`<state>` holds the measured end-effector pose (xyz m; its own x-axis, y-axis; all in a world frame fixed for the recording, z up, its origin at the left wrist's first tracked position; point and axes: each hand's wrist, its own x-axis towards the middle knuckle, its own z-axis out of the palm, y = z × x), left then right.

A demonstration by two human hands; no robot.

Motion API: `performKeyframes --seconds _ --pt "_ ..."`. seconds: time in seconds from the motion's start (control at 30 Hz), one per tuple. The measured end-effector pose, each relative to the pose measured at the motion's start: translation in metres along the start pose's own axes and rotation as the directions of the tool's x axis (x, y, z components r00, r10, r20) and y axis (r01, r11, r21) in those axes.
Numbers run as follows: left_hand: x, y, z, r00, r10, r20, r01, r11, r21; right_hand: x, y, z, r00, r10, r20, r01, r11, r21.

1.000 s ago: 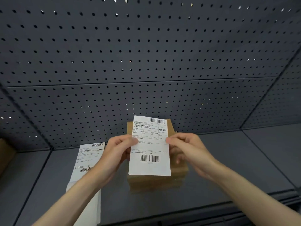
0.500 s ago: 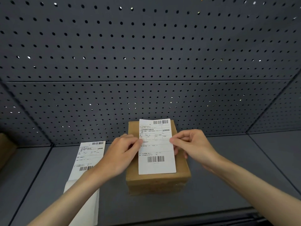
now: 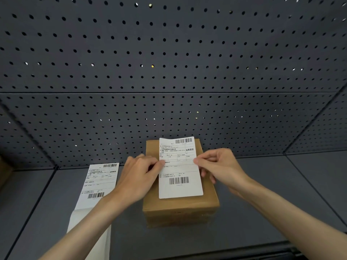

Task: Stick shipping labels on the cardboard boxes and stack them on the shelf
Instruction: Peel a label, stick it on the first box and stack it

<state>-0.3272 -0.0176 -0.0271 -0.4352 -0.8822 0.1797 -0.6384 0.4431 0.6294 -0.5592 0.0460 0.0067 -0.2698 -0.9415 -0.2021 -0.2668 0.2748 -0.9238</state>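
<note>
Label (image 3: 179, 168) btwn L hand (image 3: 139, 176) & R hand (image 3: 219, 167), atop box (image 3: 180, 205).

Dark grey perforated back panel (image 3: 169, 53) fills upper view, rows of round holes, some holes showing light specks through. Horizontal seam (image 3: 169, 92) splits back panel into upper and lower sheets. Angled perforated side panel (image 3: 323, 132) meets back panel at right; similar angled panel (image 3: 18, 139) at left. Brown object (image 3: 4, 171) at far left edge, below left panel, mostly cut off by frame; cannot tell what it is.
</note>
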Motion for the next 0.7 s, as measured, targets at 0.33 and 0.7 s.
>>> performKeyframes --seconds 0.33,0.7 --pt "0.009 0.002 -0.007 0.999 0.039 0.016 -0.042 0.976 0.215 0.012 -0.007 0.005 0.999 0.047 0.026 -0.045 0.996 -0.08" --pt "0.012 0.0 0.0 0.992 0.122 0.008 -0.116 0.915 0.387 0.022 -0.011 0.002 0.993 0.092 0.072 -0.076 0.979 -0.191"
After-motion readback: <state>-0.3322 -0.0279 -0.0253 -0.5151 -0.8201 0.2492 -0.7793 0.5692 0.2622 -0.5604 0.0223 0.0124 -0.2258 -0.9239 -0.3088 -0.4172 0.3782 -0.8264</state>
